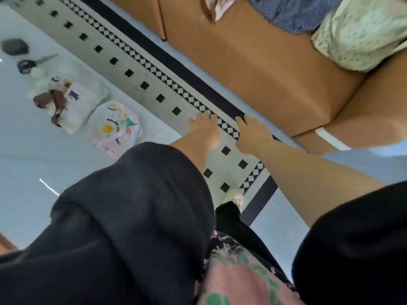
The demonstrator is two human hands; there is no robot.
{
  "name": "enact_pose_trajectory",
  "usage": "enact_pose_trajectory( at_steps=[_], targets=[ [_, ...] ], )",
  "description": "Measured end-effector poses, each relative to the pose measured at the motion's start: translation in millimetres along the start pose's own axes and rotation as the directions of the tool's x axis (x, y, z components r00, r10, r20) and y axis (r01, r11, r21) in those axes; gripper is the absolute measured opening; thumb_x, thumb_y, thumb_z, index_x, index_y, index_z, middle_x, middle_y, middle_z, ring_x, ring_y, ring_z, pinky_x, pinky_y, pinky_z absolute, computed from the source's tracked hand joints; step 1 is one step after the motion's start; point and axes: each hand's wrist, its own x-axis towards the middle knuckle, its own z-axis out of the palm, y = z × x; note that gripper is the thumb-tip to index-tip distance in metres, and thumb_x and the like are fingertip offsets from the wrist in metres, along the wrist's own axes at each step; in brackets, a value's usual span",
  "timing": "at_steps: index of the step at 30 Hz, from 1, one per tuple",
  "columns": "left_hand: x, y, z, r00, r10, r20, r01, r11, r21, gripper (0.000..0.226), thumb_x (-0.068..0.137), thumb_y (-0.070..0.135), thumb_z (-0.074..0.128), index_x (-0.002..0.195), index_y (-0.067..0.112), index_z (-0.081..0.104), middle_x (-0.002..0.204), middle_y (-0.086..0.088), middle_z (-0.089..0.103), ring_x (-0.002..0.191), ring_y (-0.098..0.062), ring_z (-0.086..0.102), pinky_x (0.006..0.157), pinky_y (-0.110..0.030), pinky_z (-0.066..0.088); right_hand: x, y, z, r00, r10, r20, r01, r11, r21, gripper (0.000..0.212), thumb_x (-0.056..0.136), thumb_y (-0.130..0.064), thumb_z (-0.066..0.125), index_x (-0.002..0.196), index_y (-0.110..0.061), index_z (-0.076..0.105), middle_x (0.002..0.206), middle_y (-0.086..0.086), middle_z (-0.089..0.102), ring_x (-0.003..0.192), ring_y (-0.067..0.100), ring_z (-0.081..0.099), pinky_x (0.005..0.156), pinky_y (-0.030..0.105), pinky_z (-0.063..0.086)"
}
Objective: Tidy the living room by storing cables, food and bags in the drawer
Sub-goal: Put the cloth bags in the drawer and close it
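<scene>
My left hand (203, 128) and my right hand (251, 134) are stretched out side by side, fingers straight, holding nothing, over the tiled floor in front of the brown sofa (264, 69). On the pale glossy table (26, 150) at the left lie a printed plastic bag (114, 128), a white bag with a brown item on it (66, 102), a pair of scissors (28, 64) and a dark round object (14, 46). No drawer is in view. The picture is blurred.
The floor has a black-and-white checker border (154, 67) running between table and sofa. A pale green patterned cloth (361, 34) and a blue dotted cloth (293, 9) lie on the sofa. My foot in a light shoe (234, 198) stands on the tiles.
</scene>
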Motion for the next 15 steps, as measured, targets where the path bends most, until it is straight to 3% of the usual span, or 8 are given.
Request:
enact_pose_trajectory(
  at_steps=[10,15],
  targets=[
    [64,-33,-50,0.932,-0.359,0.047,0.353,0.874,-0.334,0.054,0.092,0.021,0.047,0.142,0.013,0.029,0.143,-0.012,0.032,0.134,-0.03,0.029,0.102,-0.047,0.033,127,-10,-86,0.921,-0.383,0.068,0.387,0.885,-0.259,0.07,0.09,-0.024,0.051,0.148,-0.011,0.014,0.149,0.014,0.022,0.13,0.032,0.033,0.104,0.043,0.031],
    [105,-75,-65,0.881,-0.46,0.109,0.451,0.751,-0.482,0.058,0.089,0.016,0.051,0.142,0.011,0.029,0.142,-0.014,0.032,0.131,-0.031,0.032,0.105,-0.045,0.035,188,-47,-117,0.877,-0.451,0.167,0.481,0.824,-0.299,0.074,0.091,-0.023,0.05,0.15,-0.014,0.007,0.156,0.013,0.008,0.139,0.031,0.02,0.112,0.044,0.023]
  ],
)
